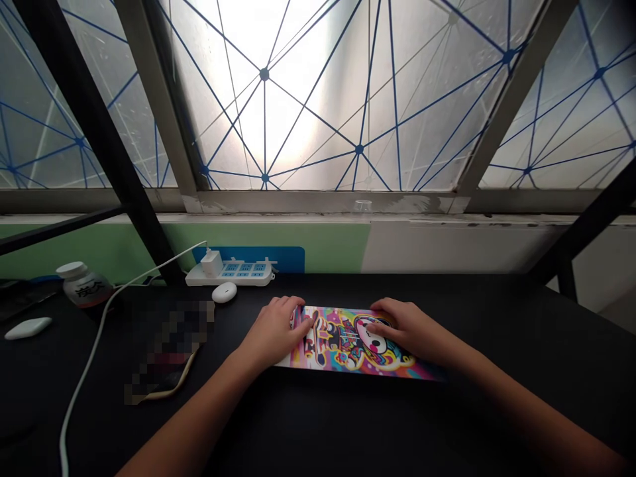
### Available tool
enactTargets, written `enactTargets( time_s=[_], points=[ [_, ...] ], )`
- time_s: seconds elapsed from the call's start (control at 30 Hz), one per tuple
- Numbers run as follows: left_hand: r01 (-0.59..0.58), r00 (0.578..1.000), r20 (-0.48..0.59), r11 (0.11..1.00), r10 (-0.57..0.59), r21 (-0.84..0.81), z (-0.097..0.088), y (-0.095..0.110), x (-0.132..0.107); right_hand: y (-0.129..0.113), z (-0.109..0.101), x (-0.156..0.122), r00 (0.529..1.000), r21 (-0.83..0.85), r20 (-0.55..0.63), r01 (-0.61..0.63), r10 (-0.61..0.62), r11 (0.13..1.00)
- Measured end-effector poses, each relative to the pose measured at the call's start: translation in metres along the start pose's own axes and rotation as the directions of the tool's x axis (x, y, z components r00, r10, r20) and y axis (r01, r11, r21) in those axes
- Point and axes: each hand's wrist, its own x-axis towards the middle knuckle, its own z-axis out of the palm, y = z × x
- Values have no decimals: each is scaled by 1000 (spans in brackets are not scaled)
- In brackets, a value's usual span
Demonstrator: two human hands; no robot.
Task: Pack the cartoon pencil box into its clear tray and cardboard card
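Observation:
A long, flat, brightly printed piece (338, 341) with a cartoon figure on it lies sideways on the black table (318, 430). Whether it is a thin box, a booklet or a folded sheet, I cannot tell. My left hand (275, 332) grips its left end, thumb on the printed face and fingers at the far edge. Toward the other end, my right hand (410, 326) holds it the same way, its thumb over the cartoon's head. The undersides of the fingers are hidden.
A white power strip (238, 273) with a plugged-in charger stands against the wall. Near it lies a small white round case (224, 292). Left are a white cable (94, 348), a lidded jar (84, 285), a white oval object (28, 328) and a blurred-out item (173, 351). Black frame bars (99, 132) slant upward.

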Motion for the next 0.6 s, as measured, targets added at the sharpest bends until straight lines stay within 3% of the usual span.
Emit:
enactTargets(
  time_s=[0.1,0.2,0.47,0.6],
  points=[
    [-47,999,23,986,44,162,0,2,0,13,-3,-5,999,60,-4,-51,51,997],
    [-100,995,33,946,94,309,-1,2,-1,9,1,-3,997,59,-49,-54,57,997],
    [-203,972,-15,872,233,445,-3,1,2,3,5,-7,983,1,-178,-34,34,999],
    [-254,934,-93,823,346,508,-8,4,4,2,4,-11,962,-72,-271,18,-37,997]
  ],
)
